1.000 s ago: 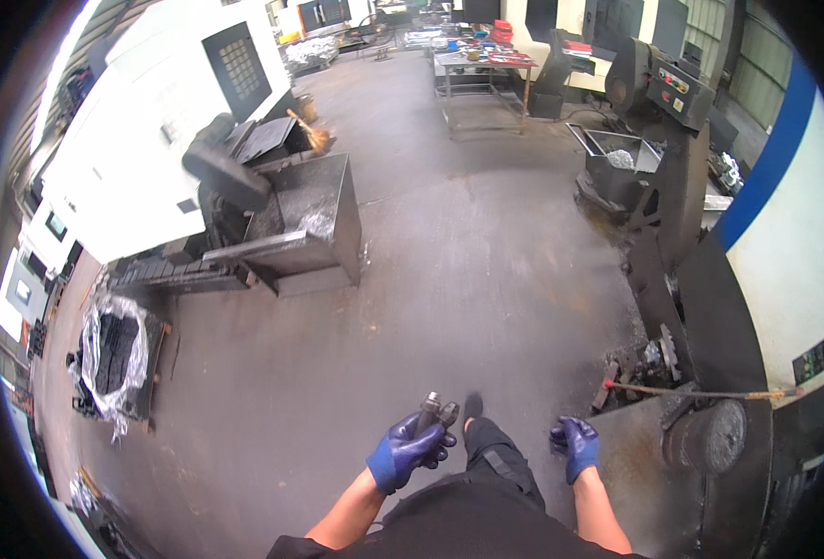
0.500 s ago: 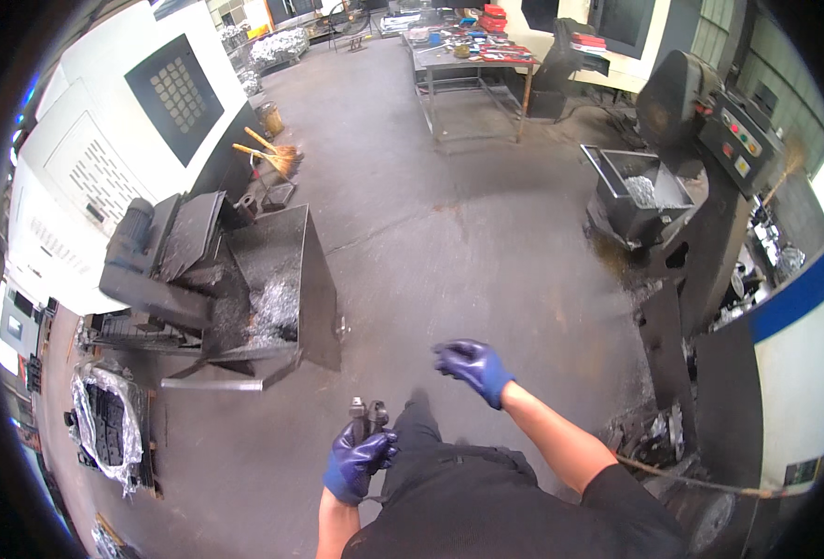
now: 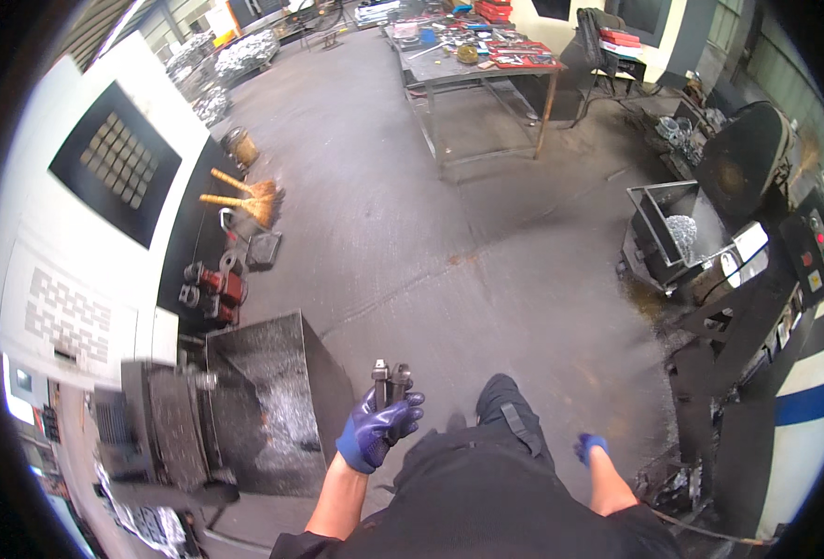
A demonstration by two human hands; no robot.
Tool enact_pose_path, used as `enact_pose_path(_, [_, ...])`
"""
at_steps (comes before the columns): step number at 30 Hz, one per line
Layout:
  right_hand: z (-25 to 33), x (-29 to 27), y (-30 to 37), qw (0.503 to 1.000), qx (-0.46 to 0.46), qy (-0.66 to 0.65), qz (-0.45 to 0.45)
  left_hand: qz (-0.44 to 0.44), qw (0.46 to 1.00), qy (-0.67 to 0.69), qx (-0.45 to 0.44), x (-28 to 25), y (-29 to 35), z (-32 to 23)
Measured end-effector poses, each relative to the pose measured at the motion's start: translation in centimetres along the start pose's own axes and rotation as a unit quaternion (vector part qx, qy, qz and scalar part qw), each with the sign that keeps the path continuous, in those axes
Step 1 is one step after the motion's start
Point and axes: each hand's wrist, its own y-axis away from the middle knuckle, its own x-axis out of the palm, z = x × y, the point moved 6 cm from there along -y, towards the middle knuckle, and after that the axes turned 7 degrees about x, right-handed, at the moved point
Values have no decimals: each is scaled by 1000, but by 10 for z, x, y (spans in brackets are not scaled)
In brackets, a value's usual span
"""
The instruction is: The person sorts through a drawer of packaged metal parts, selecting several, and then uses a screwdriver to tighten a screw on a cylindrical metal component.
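Note:
My left hand (image 3: 379, 427), in a purple-blue coated glove, is closed around two dark metal parts (image 3: 391, 384). They stand side by side with their blocky, partly shiny ends above the fingers; their exact kind cannot be made out. Low on the right hangs my right hand (image 3: 591, 447), gloved alike, beside my leg and well apart from the left. Its fingers look loosely apart and nothing shows in them, though the hand is small and partly turned away.
To the left, a metal bin (image 3: 323, 401) of shavings stands by a white machine (image 3: 30, 252). Two brooms (image 3: 244, 200) lean farther on. Ahead is a tool-covered metal table (image 3: 449, 70); at right, a chip cart (image 3: 659, 233) stands near a button panel (image 3: 817, 256).
The view has moved forward along the floor, bringing the table and brooms closer. My right hand has dropped from in front of me to my side. The left still holds the metal parts.

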Motion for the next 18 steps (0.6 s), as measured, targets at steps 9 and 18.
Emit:
enact_pose_path(9, [75,98,-59,983,179,47,1,-4,995,93,-20,28,-278,-122])
enact_pose_path(18, [749,432,173,787,-536,306,-28,-31,997,75,9,55,-500,-266])
